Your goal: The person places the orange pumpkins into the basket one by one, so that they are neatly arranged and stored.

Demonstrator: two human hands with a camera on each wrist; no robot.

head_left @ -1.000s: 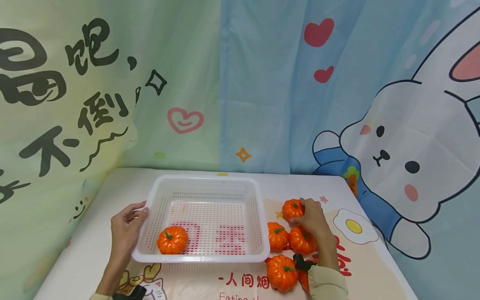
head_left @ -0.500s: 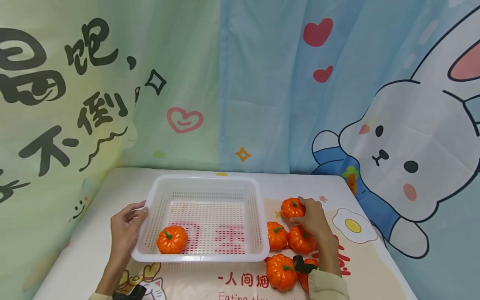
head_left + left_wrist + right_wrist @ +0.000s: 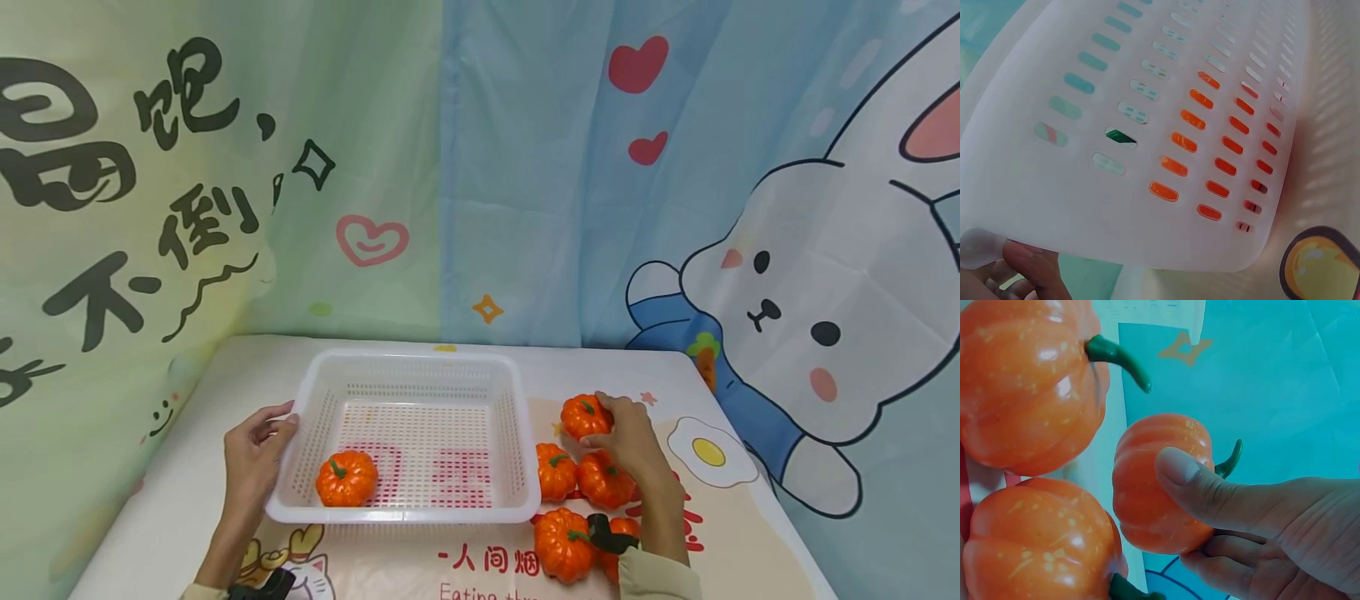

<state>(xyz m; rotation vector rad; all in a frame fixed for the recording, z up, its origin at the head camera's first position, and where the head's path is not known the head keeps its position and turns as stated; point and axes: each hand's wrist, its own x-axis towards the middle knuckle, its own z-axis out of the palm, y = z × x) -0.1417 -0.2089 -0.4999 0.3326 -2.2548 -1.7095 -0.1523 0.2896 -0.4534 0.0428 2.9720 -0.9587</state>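
Note:
A small orange toy pumpkin with a green stem is held by my right hand at the far end of the pumpkin group. In the right wrist view the thumb lies across that pumpkin, with fingers curled at its lower side. My left hand grips the left rim of a white plastic basket, thumb on the rim in the left wrist view. Another pumpkin lies inside the basket at its near left corner, showing orange through the slots of the basket wall.
Several more pumpkins sit right of the basket: one against its wall, one beside it, a larger one nearer, and one partly behind the right wrist strap. The printed tablecloth covers the table; a cartoon curtain hangs behind.
My right hand and the pumpkin it holds have shifted very slightly to the left. The left hand and the basket stay in place.

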